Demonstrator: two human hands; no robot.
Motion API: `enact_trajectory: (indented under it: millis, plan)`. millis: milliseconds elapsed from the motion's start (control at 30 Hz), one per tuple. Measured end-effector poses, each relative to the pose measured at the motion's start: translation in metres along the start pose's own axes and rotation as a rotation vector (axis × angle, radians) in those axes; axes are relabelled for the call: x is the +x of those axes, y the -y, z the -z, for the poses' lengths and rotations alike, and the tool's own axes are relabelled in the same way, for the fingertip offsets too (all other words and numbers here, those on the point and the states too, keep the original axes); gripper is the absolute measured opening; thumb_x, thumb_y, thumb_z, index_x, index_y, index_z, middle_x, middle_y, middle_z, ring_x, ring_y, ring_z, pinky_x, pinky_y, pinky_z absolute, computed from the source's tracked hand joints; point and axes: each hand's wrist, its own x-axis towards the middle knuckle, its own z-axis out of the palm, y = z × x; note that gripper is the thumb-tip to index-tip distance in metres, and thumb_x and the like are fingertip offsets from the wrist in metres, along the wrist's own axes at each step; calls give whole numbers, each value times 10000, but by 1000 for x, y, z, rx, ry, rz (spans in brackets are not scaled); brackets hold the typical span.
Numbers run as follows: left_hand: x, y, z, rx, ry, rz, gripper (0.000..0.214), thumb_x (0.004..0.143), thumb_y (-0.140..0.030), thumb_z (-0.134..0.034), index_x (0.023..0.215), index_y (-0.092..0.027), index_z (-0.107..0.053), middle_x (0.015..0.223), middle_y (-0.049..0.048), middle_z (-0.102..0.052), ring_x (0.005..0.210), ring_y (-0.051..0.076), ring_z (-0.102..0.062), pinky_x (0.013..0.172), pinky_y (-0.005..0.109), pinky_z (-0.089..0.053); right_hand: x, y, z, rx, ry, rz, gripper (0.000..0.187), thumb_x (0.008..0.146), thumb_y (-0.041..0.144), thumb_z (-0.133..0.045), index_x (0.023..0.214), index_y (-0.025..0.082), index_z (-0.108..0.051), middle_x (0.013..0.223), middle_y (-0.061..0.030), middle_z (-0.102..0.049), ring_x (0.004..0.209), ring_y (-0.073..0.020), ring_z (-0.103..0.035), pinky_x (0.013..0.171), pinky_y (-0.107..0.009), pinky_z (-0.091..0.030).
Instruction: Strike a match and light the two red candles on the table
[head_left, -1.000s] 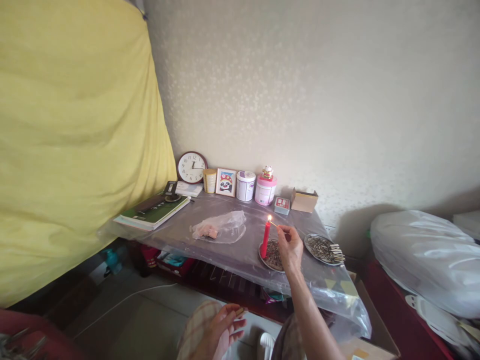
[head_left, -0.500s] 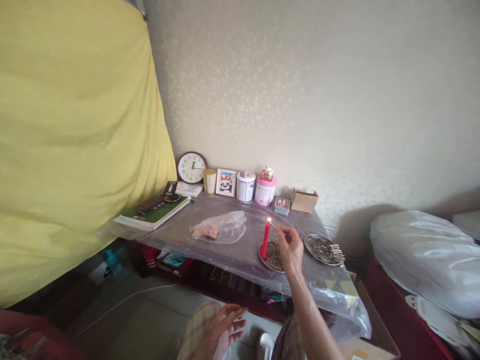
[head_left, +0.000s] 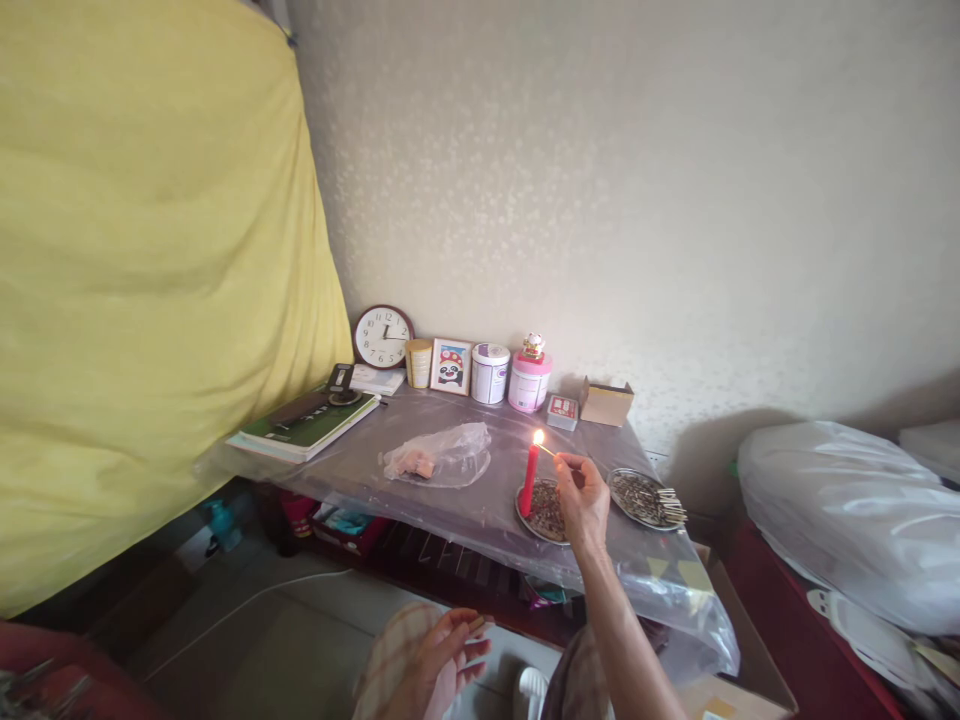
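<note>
A red candle stands upright and burning on a round metal plate full of dark bits. My right hand is pinched shut on a matchstick whose tip is at the candle flame. My left hand rests low over my lap, fingers curled around a small box-like thing I cannot name. A second metal plate with several matchsticks lies just right of my right hand.
A low table under clear plastic sheet holds a plastic bag, books, a clock, tins, a pink jar and a cardboard box along the wall. Yellow cloth hangs left; a white bag lies right.
Almost nothing moved. My right hand keeps the matchstick at the candle flame, and the view has shifted very slightly.
</note>
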Motion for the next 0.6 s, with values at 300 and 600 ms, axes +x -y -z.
enact_trajectory:
  millis: [300,600]
  plan:
    - [0,0,1,-12,5,-3,351,617,-409,-902,850,-201,-742,948,114,-787,879,264,-702,803,370,-510,-2,18,14,34,-21,-19,408,756,570,-623,841,176,-688,625,-8,-619,551,-164,-521,538,-283,-414]
    - [-7,-5,-1,30,18,-3,412,587,-461,-908,867,-209,-741,1000,118,-789,937,285,-696,864,393,-500,-1,21,48,54,-90,-23,399,737,561,-648,830,174,-681,558,23,-545,526,-153,-487,536,-278,-408]
